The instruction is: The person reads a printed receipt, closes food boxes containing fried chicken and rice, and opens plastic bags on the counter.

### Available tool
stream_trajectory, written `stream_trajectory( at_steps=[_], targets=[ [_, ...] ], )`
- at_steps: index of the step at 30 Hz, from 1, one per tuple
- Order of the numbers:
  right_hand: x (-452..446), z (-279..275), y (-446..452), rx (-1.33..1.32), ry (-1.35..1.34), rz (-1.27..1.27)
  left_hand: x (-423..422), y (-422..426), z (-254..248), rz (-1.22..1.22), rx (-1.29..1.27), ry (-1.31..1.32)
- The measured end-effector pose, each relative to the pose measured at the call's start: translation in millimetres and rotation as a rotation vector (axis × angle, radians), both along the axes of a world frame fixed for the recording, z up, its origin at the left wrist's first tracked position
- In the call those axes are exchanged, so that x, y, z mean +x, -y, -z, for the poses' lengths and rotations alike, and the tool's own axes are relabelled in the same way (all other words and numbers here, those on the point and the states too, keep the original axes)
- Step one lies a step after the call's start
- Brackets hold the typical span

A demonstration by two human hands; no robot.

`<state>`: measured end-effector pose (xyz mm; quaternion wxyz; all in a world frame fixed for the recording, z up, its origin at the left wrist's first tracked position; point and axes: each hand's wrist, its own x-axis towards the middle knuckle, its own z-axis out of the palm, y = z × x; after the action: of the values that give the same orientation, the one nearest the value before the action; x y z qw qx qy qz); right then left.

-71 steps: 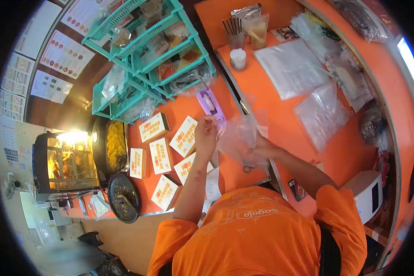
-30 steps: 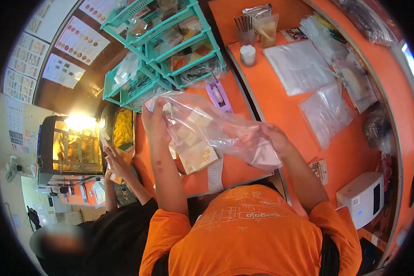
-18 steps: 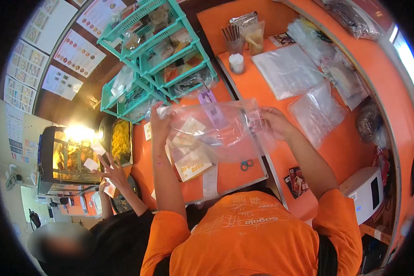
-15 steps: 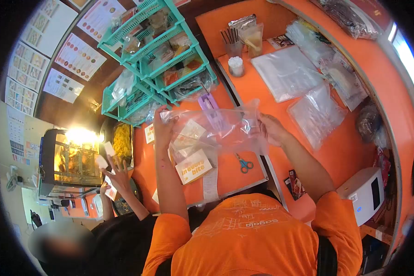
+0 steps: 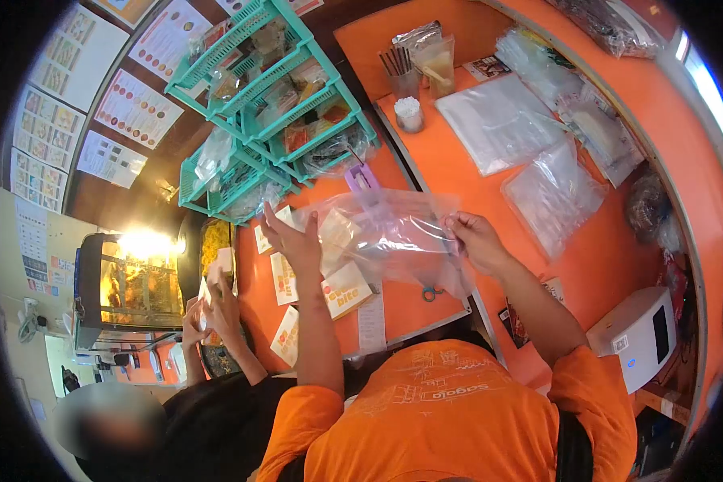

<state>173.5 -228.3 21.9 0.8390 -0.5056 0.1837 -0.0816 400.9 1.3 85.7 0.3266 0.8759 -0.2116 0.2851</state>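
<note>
A clear plastic bag (image 5: 406,233) stretches over the orange counter in front of me. My right hand (image 5: 475,243) pinches its right end between thumb and fingers. At the other end, my left hand (image 5: 296,243) is open with fingers spread, beside the bag; whether it touches the film I cannot tell. Under and beside the bag lie several white printed boxes (image 5: 347,289), partly covered. A paper slip (image 5: 372,323) lies near the counter's front edge. Scissors (image 5: 431,294) show only in part below the bag. Behind the bag stands a purple object (image 5: 363,178).
Teal stacked baskets (image 5: 293,120) with packets stand at the back left. Plastic bag stacks (image 5: 498,120) and a cup of straws (image 5: 403,76) are at the right rear. A white machine (image 5: 636,341) sits right. On the left, a co-worker's hands (image 5: 221,313) hold a box.
My left hand has let go of the bag's left end and spread its fingers. My right hand still grips the bag. The co-worker's hands have come together around a box.
</note>
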Motion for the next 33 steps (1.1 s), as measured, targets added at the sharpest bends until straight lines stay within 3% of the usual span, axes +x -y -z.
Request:
stream_trajectory(
  at_steps=[1,2,4,5,7,11,15,17,19,20,23,25,27,29,31,32,33],
  targets=[
    [2,5,-3,-0.145,-0.115,0.036,-22,9,-7,-0.033,-0.014,0.082],
    [2,3,-10,-0.145,-0.118,0.040,-49,17,-11,0.133,-0.040,-0.084],
    [10,-5,-29,0.322,0.207,-0.008,-106,34,-25,0.426,-0.034,-0.386],
    [13,-12,-35,0.323,0.201,-0.016,-126,40,-33,0.555,-0.003,-0.524],
    [18,-28,-42,0.422,0.155,0.040,-139,50,-39,0.581,-0.017,-0.584],
    [21,-31,-43,0.349,0.130,0.047,-129,45,-44,0.734,0.061,-0.644],
    [22,-46,-46,0.417,0.155,-0.069,-118,35,-48,0.816,0.055,-0.643],
    [26,-39,-41,0.414,0.165,-0.071,-104,23,-35,0.782,-0.154,-0.701],
    [19,-12,-17,-0.452,-0.069,0.108,-85,2,-33,0.714,-0.532,-0.831],
    [13,-9,3,-0.477,-0.123,0.183,-81,-8,-43,0.585,-0.606,-0.808],
    [15,-16,36,-0.420,-0.087,0.360,-59,-37,-37,0.438,-0.408,-0.749],
    [19,-30,36,-0.331,0.000,0.460,-67,-27,-23,0.320,-0.046,-0.294],
    [37,-61,21,-0.196,0.107,0.475,-99,1,-48,0.262,-0.182,0.001],
    [47,-93,1,-0.277,0.123,0.352,-128,14,-54,0.817,-0.202,0.037],
    [50,-105,-8,-0.348,0.132,0.216,-161,31,-63,1.050,-0.156,-0.427],
    [55,-109,-8,-0.367,0.164,0.104,-162,41,-56,1.041,-0.162,-0.421],
    [59,-115,-7,-0.389,0.201,-0.003,-154,55,-44,0.876,-0.264,-0.413]
  ],
)
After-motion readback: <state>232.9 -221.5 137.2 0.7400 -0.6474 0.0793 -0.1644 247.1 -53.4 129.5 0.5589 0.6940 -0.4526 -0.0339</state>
